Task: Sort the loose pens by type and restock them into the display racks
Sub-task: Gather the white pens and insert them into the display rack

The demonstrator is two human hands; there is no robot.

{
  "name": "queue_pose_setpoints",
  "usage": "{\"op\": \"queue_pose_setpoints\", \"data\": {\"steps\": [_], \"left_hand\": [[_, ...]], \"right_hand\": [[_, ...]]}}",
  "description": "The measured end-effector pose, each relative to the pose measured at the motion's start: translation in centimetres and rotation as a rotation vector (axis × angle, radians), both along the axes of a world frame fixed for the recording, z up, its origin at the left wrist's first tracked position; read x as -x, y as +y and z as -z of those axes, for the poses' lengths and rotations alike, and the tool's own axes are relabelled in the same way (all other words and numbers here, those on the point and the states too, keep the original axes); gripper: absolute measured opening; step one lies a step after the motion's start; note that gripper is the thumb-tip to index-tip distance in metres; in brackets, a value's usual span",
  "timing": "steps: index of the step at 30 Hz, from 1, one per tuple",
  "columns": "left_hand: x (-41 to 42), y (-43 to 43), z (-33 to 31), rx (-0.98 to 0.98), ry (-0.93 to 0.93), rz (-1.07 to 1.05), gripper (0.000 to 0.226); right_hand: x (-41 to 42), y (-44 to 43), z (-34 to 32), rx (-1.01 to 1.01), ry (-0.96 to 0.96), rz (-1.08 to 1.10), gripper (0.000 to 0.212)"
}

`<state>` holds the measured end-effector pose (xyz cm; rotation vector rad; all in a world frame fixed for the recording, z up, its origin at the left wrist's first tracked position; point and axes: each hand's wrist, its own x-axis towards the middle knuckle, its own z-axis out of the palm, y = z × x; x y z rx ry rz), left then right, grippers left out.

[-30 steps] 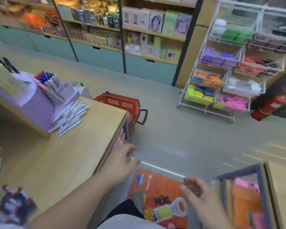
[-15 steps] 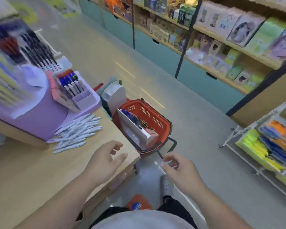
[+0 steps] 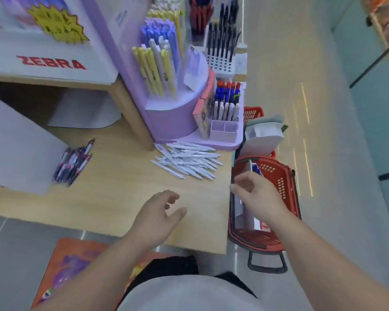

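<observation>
The view swings round from the aisle and the far shelves to look straight down on the wooden surface [image 3: 112, 198], so the purple rack [image 3: 173, 117] and the pens are now in front of the person rather than off to one side. The loose white pens [image 3: 186, 161] lie in a fanned heap on the surface just in front of the rack's base, untouched. A darker bundle of pens [image 3: 73, 162] lies well to the left of the rack. The left hand [image 3: 157, 212] has come up from the surface edge and hovers above the bare wood in front of the rack, short of the white heap, fingers loosely curled and holding nothing. The right hand [image 3: 256, 194] hangs over the red basket [image 3: 285, 176] on the floor, to the right of the rack and nearer the person, also relaxed and seemingly empty. Sorting seems not yet begun; the person appears set to reach for the white heap.
</observation>
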<state>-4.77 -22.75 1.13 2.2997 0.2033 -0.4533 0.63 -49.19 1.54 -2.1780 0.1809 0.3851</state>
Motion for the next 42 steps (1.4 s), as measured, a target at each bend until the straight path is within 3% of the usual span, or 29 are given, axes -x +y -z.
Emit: {"op": "queue_pose_setpoints", "data": {"steps": [12, 19, 22, 30, 42], "left_hand": [[-11.4, 5.5, 5.1, -0.02, 0.141, -0.208, 0.052], [-17.0, 4.4, 7.2, 0.017, 0.21, -0.38, 0.05], [-17.9, 3.1, 7.7, 0.02, 0.249, -0.489, 0.063], [-18.0, 1.3, 9.7, -0.074, 0.191, -0.57, 0.084], [-15.3, 1.5, 11.0, -0.03, 0.024, -0.49, 0.085]], "right_hand": [[-12.3, 7.8, 3.6, 0.234, 0.0, -0.266, 0.044], [-17.3, 10.2, 6.8, 0.324, 0.003, -0.483, 0.06], [-17.5, 10.7, 8.1, 0.33, -0.045, -0.51, 0.059], [-16.7, 11.4, 9.3, 0.312, -0.156, -0.475, 0.057], [-15.2, 11.9, 10.5, 0.482, -0.101, -0.471, 0.084]]}}
